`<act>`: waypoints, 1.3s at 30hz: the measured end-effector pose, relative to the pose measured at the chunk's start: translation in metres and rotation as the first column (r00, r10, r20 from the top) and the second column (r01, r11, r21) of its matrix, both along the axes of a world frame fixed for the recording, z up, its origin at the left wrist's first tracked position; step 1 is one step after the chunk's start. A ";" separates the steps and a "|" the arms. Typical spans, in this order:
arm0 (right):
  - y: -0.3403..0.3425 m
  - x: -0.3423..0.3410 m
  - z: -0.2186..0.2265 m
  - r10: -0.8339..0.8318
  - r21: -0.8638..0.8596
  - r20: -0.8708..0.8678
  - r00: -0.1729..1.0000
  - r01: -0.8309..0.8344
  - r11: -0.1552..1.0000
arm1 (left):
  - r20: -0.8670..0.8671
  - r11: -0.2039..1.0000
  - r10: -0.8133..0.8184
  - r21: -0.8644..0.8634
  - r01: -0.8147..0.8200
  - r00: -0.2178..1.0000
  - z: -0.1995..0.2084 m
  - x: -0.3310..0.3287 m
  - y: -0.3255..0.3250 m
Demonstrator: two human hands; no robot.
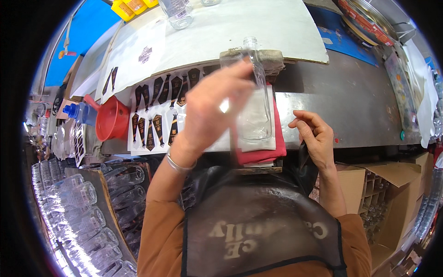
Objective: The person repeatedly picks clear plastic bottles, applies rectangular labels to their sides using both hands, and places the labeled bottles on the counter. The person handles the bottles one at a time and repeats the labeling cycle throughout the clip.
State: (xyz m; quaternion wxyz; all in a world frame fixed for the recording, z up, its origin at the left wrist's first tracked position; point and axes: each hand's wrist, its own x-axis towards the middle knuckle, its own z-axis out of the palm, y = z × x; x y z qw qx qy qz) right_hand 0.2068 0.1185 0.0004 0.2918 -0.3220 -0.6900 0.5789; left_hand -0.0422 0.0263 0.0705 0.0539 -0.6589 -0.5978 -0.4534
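Observation:
A clear glass bottle (255,122) lies on a white cloth (272,144) over a folded red cloth (262,157), its neck on a padded grey rest (272,56). My left hand (214,101) passes over the bottle's left side, smeared by motion, so its grip does not show. To the bottle's right, my right hand (316,136) hovers with loosely bent fingers and nothing visible in them. Dark tie-shaped decals (157,124) lie in rows on a white sheet (138,148) to the left.
A red plastic dipper (112,121) stands left of the decals. More glass bottles (177,16) and yellow containers (123,9) stand on the white board (207,34) at the back. Racked bottles (87,207) fill the lower left; a divided cardboard box (392,184) is at the lower right.

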 end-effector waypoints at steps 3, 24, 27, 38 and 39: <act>-0.001 0.002 -0.003 0.013 -0.009 0.006 1.000 -0.013 1.000 | -0.184 0.994 -0.087 -0.082 0.073 0.979 -0.015 0.019 -0.011; 0.019 -0.075 0.026 0.159 0.141 0.167 0.973 -0.183 0.973 | 0.185 0.957 0.079 -0.290 -0.023 0.980 -0.044 0.012 0.002; 0.021 -0.075 0.025 0.162 0.141 0.161 0.974 -0.185 0.973 | 0.193 0.956 0.082 -0.291 -0.023 0.978 -0.045 0.012 0.003; 0.025 -0.076 0.021 0.151 0.138 0.115 0.982 -0.167 0.976 | 0.188 0.973 0.062 -0.230 -0.017 0.980 -0.047 0.010 0.005; 0.024 -0.074 0.019 0.159 0.095 0.091 0.983 -0.168 0.981 | 0.196 0.972 0.056 -0.233 -0.009 0.979 -0.049 0.011 0.004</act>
